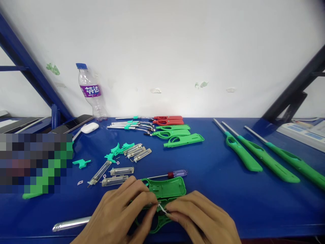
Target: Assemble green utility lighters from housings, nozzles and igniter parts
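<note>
My left hand (127, 206) and my right hand (203, 217) meet at the front of the table over an opened green lighter housing. One green housing half (167, 188) lies just beyond my fingers. Another green half (162, 222) is beneath them, mostly covered. Between my fingertips runs a short white wire (161, 208), with a small dark part beside it. The fingers of my right hand pinch at the wire's near end. My left thumb and fingers are closed at its other end; what they grip is hidden. A metal lighter tube (72, 223) sticks out left from under my left hand.
Beyond my hands lies a screwdriver (177, 174). Clear fuel tanks (122, 171) and teal clips (81, 163) are scattered left. Red housings (169, 120), green housings (184, 139) and metal tubes (124, 125) sit behind. Assembled green lighters (269, 159) lie right; a bottle (92, 91) stands back left.
</note>
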The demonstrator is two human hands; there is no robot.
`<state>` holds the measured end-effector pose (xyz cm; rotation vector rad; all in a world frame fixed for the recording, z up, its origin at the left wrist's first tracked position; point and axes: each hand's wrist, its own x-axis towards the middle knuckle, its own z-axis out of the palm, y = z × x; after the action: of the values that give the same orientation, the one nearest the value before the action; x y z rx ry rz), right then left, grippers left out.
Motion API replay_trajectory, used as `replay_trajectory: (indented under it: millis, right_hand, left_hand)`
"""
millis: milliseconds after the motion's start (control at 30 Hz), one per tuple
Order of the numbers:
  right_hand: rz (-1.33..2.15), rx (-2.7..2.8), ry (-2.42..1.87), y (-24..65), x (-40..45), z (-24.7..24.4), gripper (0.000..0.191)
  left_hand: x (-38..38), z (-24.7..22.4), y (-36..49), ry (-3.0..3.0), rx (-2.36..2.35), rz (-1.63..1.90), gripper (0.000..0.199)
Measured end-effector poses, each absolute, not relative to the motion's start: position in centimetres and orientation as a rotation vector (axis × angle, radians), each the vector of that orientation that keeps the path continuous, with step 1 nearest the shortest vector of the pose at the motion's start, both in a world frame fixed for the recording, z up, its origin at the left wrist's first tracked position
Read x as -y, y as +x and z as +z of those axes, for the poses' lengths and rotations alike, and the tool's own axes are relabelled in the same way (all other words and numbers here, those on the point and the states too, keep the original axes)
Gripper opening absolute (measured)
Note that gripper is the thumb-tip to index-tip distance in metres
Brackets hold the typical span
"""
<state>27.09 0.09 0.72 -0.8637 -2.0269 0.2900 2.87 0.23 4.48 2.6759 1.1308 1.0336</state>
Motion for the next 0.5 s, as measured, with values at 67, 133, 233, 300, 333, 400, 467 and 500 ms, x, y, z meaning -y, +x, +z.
replay_trajectory:
  millis: [67,133,233,300,333,400,467,500]
  right_hand:
    - [0.288,2.025,-0.874,27.04,-0.13,0.7,0.011]
    - [0.284,2.023,-0.876,26.96,-0.14,0.68,0.01]
    - [0.266,2.019,-0.877,26.85,-0.07,0.68,0.01]
    - [0.256,2.015,-0.879,26.81,-0.01,0.69,0.01]
    - [0.256,2.016,-0.881,26.79,0.01,0.69,0.011]
    - [0.256,2.018,-0.875,26.77,0.01,0.69,0.011]
    - [0.256,2.022,-0.874,26.78,-0.01,0.67,0.011]
    - [0.255,2.021,-0.878,26.79,-0.01,0.64,0.01]
  left_hand:
    - [-0.29,4.41,2.88,2.697,-1.128,1.028,0.021]
    - [-0.41,4.41,2.92,2.712,-1.132,1.016,0.021]
    - [-0.51,4.59,3.06,2.768,-1.143,1.016,0.024]
    - [-0.49,4.73,3.19,2.837,-1.144,0.995,0.029]
    - [-0.47,4.78,3.25,2.863,-1.142,0.983,0.03]
    - [-0.43,4.84,3.35,2.874,-1.141,0.965,0.03]
    - [-0.44,4.88,3.39,2.846,-1.134,0.96,0.028]
    - [-0.46,4.91,3.39,2.825,-1.129,0.956,0.028]
